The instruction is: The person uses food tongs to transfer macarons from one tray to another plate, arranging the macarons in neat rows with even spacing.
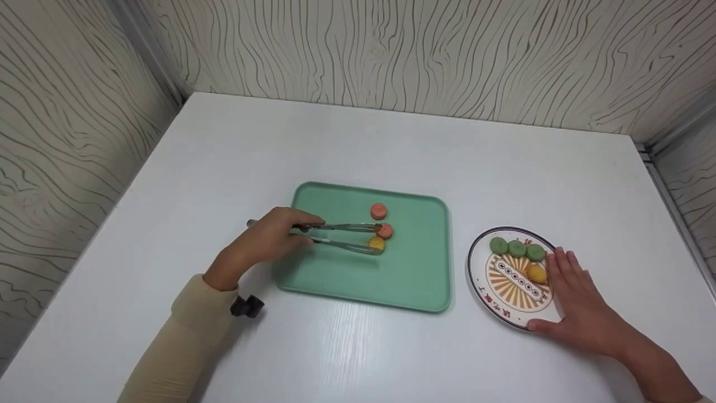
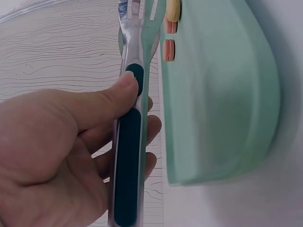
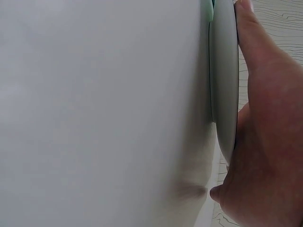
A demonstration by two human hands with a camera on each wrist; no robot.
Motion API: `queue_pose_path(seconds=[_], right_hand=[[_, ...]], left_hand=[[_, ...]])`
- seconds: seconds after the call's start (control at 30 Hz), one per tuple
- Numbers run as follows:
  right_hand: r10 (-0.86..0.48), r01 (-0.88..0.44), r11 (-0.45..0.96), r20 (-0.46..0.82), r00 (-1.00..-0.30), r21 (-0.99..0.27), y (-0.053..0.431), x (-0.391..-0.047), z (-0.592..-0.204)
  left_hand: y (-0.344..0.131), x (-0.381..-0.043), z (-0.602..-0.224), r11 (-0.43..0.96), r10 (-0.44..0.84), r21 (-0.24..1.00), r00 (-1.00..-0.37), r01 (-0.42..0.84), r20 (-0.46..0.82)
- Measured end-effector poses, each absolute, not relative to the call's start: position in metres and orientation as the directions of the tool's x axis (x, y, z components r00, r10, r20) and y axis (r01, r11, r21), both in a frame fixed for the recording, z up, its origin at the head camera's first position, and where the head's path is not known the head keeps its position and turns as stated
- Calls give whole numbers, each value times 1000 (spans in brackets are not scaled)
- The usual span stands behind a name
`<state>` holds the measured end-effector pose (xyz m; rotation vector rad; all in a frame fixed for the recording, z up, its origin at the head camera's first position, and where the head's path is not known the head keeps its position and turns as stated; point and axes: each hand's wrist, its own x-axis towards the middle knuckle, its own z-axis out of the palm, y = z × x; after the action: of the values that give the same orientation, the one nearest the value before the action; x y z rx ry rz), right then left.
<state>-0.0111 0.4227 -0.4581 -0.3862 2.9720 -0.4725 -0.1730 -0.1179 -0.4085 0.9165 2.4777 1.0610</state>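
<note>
My left hand (image 1: 274, 232) grips metal tongs (image 2: 127, 170) with dark teal handle inlays, the thumb along one arm. Their two arms stand apart over the green tray (image 1: 324, 285). In the head view, the tips overlap a yellow macaron (image 1: 376, 244) and a pink macaron (image 1: 384, 230). Just behind lies a second pink macaron (image 1: 378, 211). My right hand (image 1: 584, 310) rests at the right rim of the white patterned plate (image 1: 481, 285), fingers extended and thumb at the near rim. On the plate are three green macarons (image 1: 517, 248) in a row and a yellow macaron (image 1: 537, 273) beside the fingertips.
The tray and plate stand side by side on a white table (image 1: 358, 358), with a narrow strip of tabletop between them. Wood-grain patterned panels (image 1: 403, 56) rise behind and at the sides. A black wrist mount (image 1: 248, 306) sticks out from the left sleeve.
</note>
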Motion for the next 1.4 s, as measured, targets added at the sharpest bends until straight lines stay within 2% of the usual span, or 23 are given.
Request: queue_pose_path(seconds=[0.63,1.2,1.4], right_hand=[[-285,-259,915,-39,-958,-310,424,-10,-460],[-272,-244,920,-53,-961,-306,424,-10,-460],[-272,-241,916,-56,-961,-320,424,-11,-459]], left_hand=[[-115,-172,-412,572,628,714,-776,404,-64],[-105,-171,-415,578,639,708,-765,406,-82],[-102,-171,-416,541,665,720,-745,434,-51]])
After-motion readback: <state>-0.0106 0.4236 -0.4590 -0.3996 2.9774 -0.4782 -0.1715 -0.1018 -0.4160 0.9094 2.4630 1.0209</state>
